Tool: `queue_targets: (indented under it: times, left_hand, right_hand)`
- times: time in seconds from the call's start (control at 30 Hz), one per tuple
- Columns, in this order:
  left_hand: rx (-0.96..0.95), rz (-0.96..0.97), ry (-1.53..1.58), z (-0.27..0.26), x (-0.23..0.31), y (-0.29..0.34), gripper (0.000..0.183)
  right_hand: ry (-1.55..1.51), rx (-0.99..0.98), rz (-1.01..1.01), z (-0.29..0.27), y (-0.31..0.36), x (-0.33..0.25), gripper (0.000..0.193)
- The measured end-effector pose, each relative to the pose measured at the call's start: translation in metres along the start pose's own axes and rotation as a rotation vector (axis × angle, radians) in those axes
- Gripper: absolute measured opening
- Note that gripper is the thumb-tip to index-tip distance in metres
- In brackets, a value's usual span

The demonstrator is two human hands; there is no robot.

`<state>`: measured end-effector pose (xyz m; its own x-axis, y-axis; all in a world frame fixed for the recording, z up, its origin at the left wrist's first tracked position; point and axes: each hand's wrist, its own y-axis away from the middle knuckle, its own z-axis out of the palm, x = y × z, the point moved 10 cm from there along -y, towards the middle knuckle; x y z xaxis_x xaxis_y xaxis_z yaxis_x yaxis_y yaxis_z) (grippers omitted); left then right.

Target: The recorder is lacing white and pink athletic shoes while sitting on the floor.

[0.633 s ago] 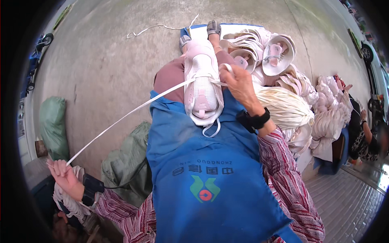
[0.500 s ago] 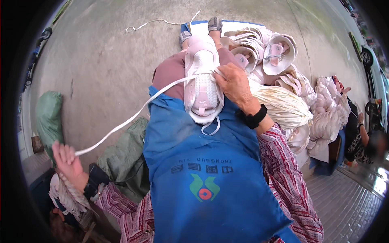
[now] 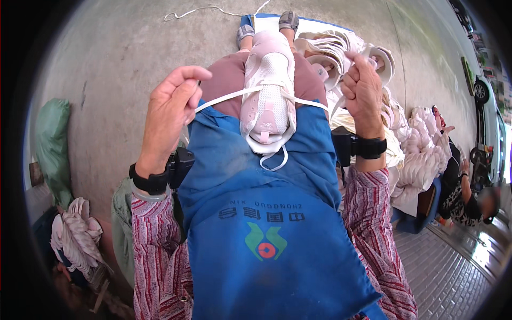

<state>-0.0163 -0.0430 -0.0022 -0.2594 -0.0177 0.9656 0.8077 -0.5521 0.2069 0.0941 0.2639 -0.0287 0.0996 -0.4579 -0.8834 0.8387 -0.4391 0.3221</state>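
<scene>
A pale pink and white shoe upper [image 3: 271, 60] lies on my lap, its toe pointing away from me. A white shoelace [image 3: 221, 100] runs through eyelets across its tongue, one length stretching out to each side. My left hand [image 3: 172, 109] is closed, fingers curled, on the left length. On the other side my right hand [image 3: 364, 92] grips the right length, raised beside the upper. Under the upper's near end, a thin white loop hangs onto the blue apron [image 3: 266, 186].
Stacked shoe uppers [image 3: 330, 48] and a bundle of cream laces [image 3: 393, 154] lie to the right. A loose lace [image 3: 200, 9] is on the floor ahead. Green sacks [image 3: 53, 149] and more white pieces [image 3: 77, 229] are at left. Another person [image 3: 464, 197] sits at far right.
My left hand has come in from the far lower left, up beside the upper. My right hand has moved off the upper to the right, drawing out a length of shoelace.
</scene>
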Motion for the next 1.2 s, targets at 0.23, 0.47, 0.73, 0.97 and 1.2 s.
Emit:
queue_targets:
  times: [0.23, 0.47, 0.73, 0.97, 1.2]
  left_hand:
    - [-0.092, 0.189, -0.449, 0.050, -0.021, -0.034, 0.019]
    - [-0.140, 0.166, -0.782, 0.070, -0.048, -0.054, 0.017]
    - [-0.164, 0.033, -0.732, 0.070, -0.059, -0.052, 0.016]
    - [-0.177, 0.136, -0.747, 0.074, -0.059, -0.053, 0.018]
    - [-0.112, 0.207, -0.771, 0.072, -0.054, -0.055, 0.018]
  right_hand:
    - [1.052, 0.068, -0.355, 0.058, 0.025, 0.031, 0.013]
    - [1.453, -0.059, -0.649, 0.092, 0.036, 0.036, 0.016]
    - [1.725, -0.171, -0.649, 0.114, 0.025, 0.046, 0.006]
    - [1.712, -0.206, -0.908, 0.127, 0.029, 0.037, 0.006]
    - [1.369, -0.093, -0.632, 0.089, 0.019, 0.027, 0.016]
